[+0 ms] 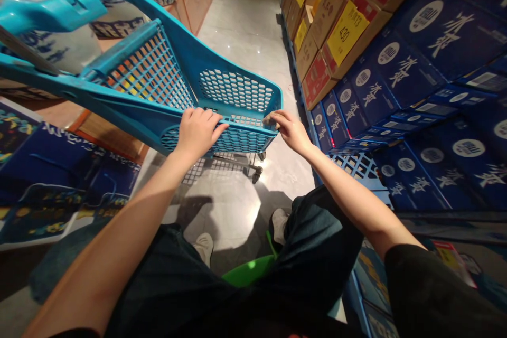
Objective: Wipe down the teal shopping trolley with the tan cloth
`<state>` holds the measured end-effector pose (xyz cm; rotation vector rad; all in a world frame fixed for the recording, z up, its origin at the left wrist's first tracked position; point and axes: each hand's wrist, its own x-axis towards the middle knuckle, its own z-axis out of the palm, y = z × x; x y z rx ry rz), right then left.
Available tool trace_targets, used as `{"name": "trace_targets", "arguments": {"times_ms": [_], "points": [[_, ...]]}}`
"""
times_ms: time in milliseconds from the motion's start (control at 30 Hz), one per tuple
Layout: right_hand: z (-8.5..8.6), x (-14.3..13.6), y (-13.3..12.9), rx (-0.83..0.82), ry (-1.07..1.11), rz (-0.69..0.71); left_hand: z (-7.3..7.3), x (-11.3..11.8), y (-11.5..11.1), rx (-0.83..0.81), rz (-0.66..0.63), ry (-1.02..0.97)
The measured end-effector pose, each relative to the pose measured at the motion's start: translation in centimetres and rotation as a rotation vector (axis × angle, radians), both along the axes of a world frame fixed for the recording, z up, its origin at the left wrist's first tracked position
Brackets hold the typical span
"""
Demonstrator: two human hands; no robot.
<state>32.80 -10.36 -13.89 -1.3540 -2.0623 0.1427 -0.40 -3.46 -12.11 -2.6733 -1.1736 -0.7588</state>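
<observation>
A blue plastic shopping cart [182,52] with lattice sides stands before me, its handle toward the upper left. My left hand [199,133] grips the near top rim, with the fingers curled over the edge and the thumb lying along it. At the cart's right front corner, my right hand [292,131] pinches a small crumpled brownish cloth [271,118] against the inside of the rim. Most of that cloth is hidden by the fingers. The visible part of the basket floor shows no goods. Below the corner, dark wheels [257,173] rest on the floor.
Blue drink cartons [374,92] are stacked at right on blue pallets [358,166], with brown boxes bearing yellow price signs [347,31] beyond. Large blue-and-white jars [119,2] and blue gift bags [59,161] line the left. Something green [249,270] is between my legs.
</observation>
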Motion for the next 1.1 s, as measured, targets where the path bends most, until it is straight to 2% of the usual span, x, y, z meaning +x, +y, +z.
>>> {"name": "trace_targets", "arguments": {"times_ms": [67, 133, 267, 367, 467, 600, 700, 800, 900, 1000, 1100], "points": [[0.1, -0.8, -0.5, 0.003, -0.006, -0.02, -0.1, 0.1, -0.1, 0.009, 0.014, 0.004], [0.2, -1.5, -1.3, 0.009, -0.025, 0.016, -0.1, 0.1, -0.1, 0.012, 0.024, 0.017], [0.2, -0.9, -1.2, 0.01, -0.044, 0.074, -0.3, -0.2, -0.2, 0.024, 0.016, 0.038], [0.2, -0.4, -0.4, 0.003, -0.029, -0.023, -0.3, -0.4, -0.2, 0.023, 0.012, 0.028], [0.3, -1.6, -1.1, -0.003, -0.02, -0.096, -0.4, -0.6, -0.4, 0.016, 0.012, 0.019], [0.7, -3.4, -3.0, -0.009, -0.042, 0.03, -0.6, -0.9, -0.6, 0.048, 0.021, 0.038], [1.0, -2.5, -2.9, -0.025, -0.068, 0.087, -0.7, -1.1, -0.6, 0.034, 0.016, 0.023], [1.1, -1.2, -2.1, -0.054, -0.065, -0.007, -0.7, -1.1, -0.6, 0.001, 0.001, 0.0], [0.9, -1.7, -2.4, -0.056, -0.062, -0.073, -0.7, -1.1, -0.5, -0.019, -0.004, -0.007], [0.9, -3.1, -3.5, -0.031, -0.081, 0.018, -0.7, -1.1, -0.5, -0.014, 0.01, 0.013], [1.3, -3.1, -3.6, -0.035, -0.084, 0.097, -0.7, -1.1, -0.6, -0.007, 0.015, 0.018]]}}
